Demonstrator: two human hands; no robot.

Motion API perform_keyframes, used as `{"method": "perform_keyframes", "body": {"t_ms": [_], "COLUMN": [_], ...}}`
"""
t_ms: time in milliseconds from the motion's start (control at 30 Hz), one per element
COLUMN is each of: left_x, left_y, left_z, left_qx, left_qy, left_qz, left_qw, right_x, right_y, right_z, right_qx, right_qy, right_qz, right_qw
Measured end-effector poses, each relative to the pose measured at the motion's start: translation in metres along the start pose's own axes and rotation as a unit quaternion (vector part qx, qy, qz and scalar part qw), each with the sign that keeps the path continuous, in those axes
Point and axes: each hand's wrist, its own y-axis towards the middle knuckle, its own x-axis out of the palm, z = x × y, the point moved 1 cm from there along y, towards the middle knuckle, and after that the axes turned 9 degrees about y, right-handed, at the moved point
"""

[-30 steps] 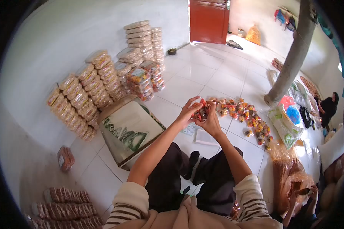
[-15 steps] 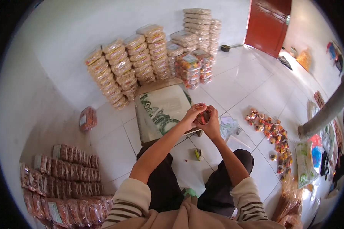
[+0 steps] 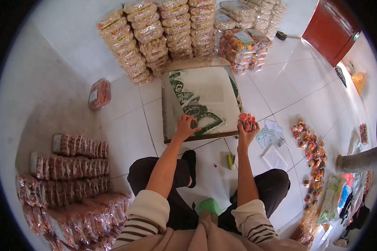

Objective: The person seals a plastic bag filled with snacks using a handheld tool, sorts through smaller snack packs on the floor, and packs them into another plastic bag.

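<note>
My right hand (image 3: 248,134) grips a small clear plastic packet (image 3: 247,120) with red and brown contents, just off the right front corner of the low table (image 3: 205,92). That table has a whitish top with a dark green leafy pattern. Over its front edge, my left hand (image 3: 186,127) has its fingers spread and slightly bent, with nothing in it. I cannot tell whether those fingers touch the surface. On the floor below lies a yellow-green tool (image 3: 230,161), perhaps a stapler or cutter.
Tall stacks of bagged snacks (image 3: 148,31) line the wall behind the table. Packs of brown snacks (image 3: 77,184) stand at left, near a lone pack (image 3: 99,94). Small colourful packets (image 3: 316,159) lie in a heap on the right floor, beside printed papers (image 3: 269,136) and plastic bags (image 3: 331,196).
Both hands were together around the packet; now they are apart. My left hand has let go and moved left over the table, while my right keeps the packet. The view has shifted.
</note>
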Motion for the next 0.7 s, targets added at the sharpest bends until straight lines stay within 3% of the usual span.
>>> {"method": "perform_keyframes", "body": {"t_ms": [100, 300, 367, 467, 533, 567, 600, 633, 700], "left_x": [0.005, -0.002, -0.003, 0.005, 0.013, 0.015, 0.014, 0.013, 0.012], "left_y": [-0.001, 0.01, 0.011, 0.013, 0.018, 0.02, 0.021, 0.021, 0.022], "left_z": [0.0, 0.015, 0.023, 0.041, 0.054, 0.061, 0.07, 0.077, 0.085], "left_qx": [-0.032, -0.101, -0.099, -0.019, -0.04, -0.039, 0.006, 0.051, 0.036], "left_qy": [0.052, 0.042, 0.049, 0.077, -0.085, -0.085, -0.05, -0.015, 0.003], "left_qz": [-0.008, -0.009, -0.009, 0.046, -0.031, -0.033, 0.029, 0.091, 0.08], "left_qw": [0.998, 0.994, 0.994, 0.996, 0.995, 0.995, 0.998, 0.994, 0.996], "right_x": [-0.002, -0.003, 0.001, 0.007, 0.014, 0.019, 0.022, 0.026, 0.032], "right_y": [0.0, 0.001, -0.005, -0.015, -0.022, -0.025, -0.026, -0.029, -0.033], "right_z": [0.006, 0.015, 0.012, 0.02, 0.003, -0.006, -0.005, -0.003, 0.003], "right_qx": [0.04, 0.009, 0.025, -0.021, -0.018, -0.015, 0.015, 0.016, 0.013], "right_qy": [0.021, -0.035, 0.034, -0.015, -0.051, -0.087, -0.002, -0.002, 0.069], "right_qz": [0.009, -0.032, -0.061, -0.089, -0.092, -0.096, -0.112, -0.109, -0.193], "right_qw": [0.999, 0.999, 0.997, 0.996, 0.994, 0.991, 0.994, 0.994, 0.979]}}
